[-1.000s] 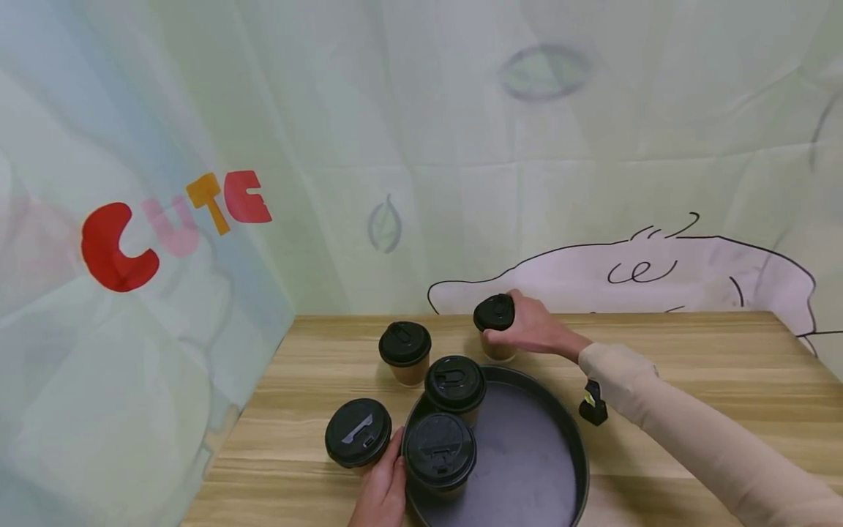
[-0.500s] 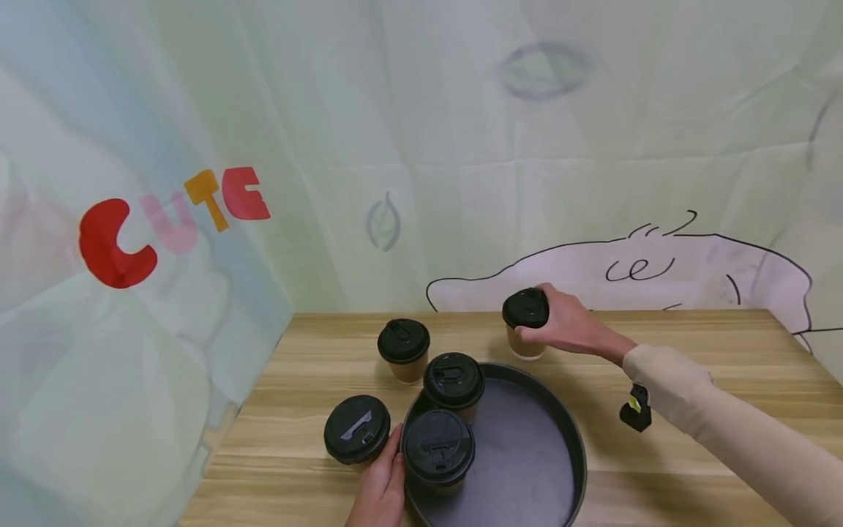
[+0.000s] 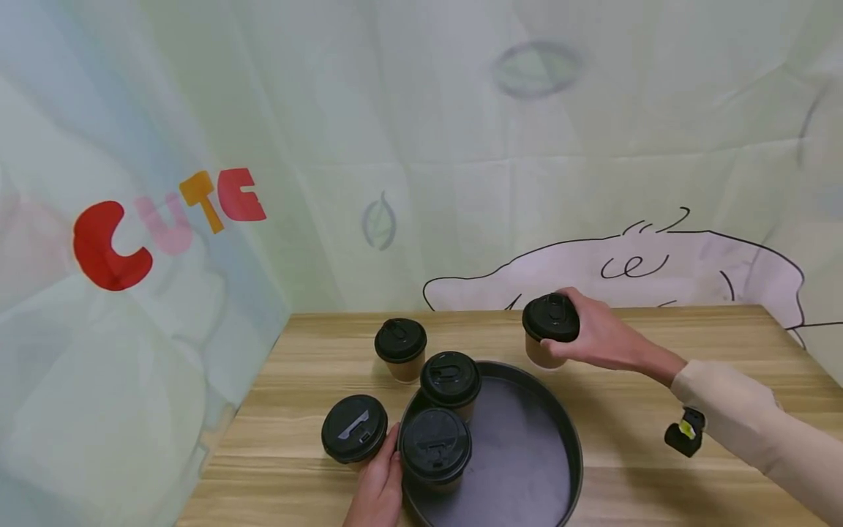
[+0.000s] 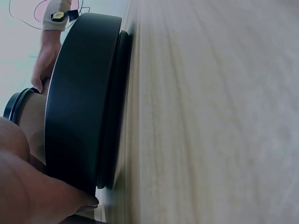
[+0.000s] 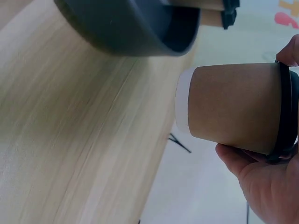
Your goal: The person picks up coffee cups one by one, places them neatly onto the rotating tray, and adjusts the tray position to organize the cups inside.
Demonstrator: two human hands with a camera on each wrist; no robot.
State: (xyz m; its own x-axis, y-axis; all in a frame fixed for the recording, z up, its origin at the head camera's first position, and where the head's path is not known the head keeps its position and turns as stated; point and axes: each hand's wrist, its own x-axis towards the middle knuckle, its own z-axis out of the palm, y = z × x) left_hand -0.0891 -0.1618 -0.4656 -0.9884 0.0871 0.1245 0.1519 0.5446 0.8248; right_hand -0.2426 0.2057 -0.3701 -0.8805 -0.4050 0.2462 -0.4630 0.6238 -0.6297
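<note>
My right hand [image 3: 596,329] grips a brown paper coffee cup [image 5: 233,102] by its black lid and side, behind the tray's right part. Its white base hangs above the table in the right wrist view. My left hand [image 3: 378,483] holds the left edge of a round dark tray [image 3: 527,446], with fingers against its outer wall [image 4: 81,102] in the left wrist view. Two lidded coffee cups, a front cup [image 3: 437,446] and a rear cup [image 3: 451,380], stand on the tray's left side. Just left of my left hand is another lidded cup [image 3: 356,430]; contact between them cannot be told.
One more lidded cup [image 3: 400,348] stands on the wooden table [image 3: 283,410] behind the tray's left side. A printed cloth backdrop [image 3: 329,146] rises beyond the table's back edge. Bare wood [image 3: 658,439] lies to the tray's right.
My right hand has carried its coffee cup to the right along the back of the table and slightly nearer. My left hand, the tray and the other cups have stayed in place.
</note>
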